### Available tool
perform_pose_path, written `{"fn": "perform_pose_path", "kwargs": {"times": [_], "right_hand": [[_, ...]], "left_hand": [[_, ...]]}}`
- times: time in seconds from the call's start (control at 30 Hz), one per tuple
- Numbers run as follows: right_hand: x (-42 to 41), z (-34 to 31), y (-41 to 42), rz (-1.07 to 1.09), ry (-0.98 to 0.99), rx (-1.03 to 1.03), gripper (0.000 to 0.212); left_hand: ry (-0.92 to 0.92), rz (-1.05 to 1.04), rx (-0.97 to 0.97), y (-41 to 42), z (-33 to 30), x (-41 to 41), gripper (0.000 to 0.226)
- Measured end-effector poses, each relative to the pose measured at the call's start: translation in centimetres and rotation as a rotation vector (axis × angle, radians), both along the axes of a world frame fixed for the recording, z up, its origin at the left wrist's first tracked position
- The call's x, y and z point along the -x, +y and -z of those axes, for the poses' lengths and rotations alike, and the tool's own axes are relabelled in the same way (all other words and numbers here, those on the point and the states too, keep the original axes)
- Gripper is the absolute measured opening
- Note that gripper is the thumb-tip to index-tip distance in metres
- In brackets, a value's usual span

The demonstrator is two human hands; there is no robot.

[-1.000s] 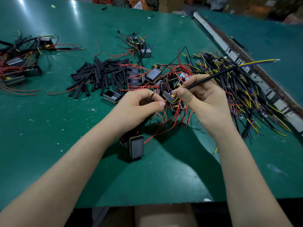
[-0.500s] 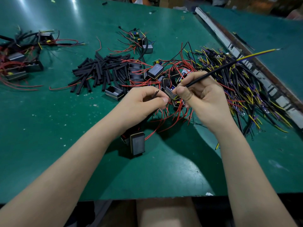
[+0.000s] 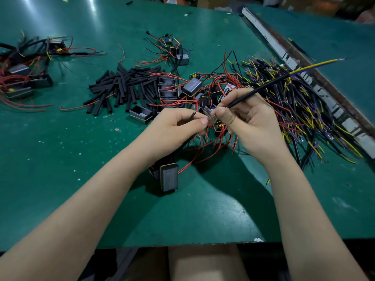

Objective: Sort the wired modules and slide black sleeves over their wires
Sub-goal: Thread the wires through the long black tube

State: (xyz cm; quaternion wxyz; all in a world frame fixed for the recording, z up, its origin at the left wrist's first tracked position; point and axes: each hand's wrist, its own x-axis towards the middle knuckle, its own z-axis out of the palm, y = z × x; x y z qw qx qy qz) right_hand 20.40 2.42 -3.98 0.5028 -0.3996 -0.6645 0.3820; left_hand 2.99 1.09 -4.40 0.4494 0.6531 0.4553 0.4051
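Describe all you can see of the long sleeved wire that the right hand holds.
The sleeved wire is thin and straight, covered in a matte black sleeve for most of its length. It slants up toward the right above the pile of black and yellow wires. Yellow and purple strands stick out of the sleeve's far end. The right hand pinches its near end, next to the left hand.

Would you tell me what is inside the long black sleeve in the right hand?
A yellow and a purple wire leave the far end of the long black sleeve. The right hand covers its near end, so what enters there stays hidden.
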Motion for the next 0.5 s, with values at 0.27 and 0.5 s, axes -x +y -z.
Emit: {"fn": "perform_pose_path", "kwargs": {"times": [0.27, 0.5], "right_hand": [[0.09, 0.05, -0.12, -0.001, -0.013, -0.029, 0.018], [0.43, 0.2, -0.17, 0.015, -0.056, -0.052, 0.025]], "left_hand": [[0.063, -0.018, -0.089, -0.13, -0.04, 0.14, 0.014], [0.345, 0.025, -0.354, -0.16, 0.02, 0.4, 0.018]]}}
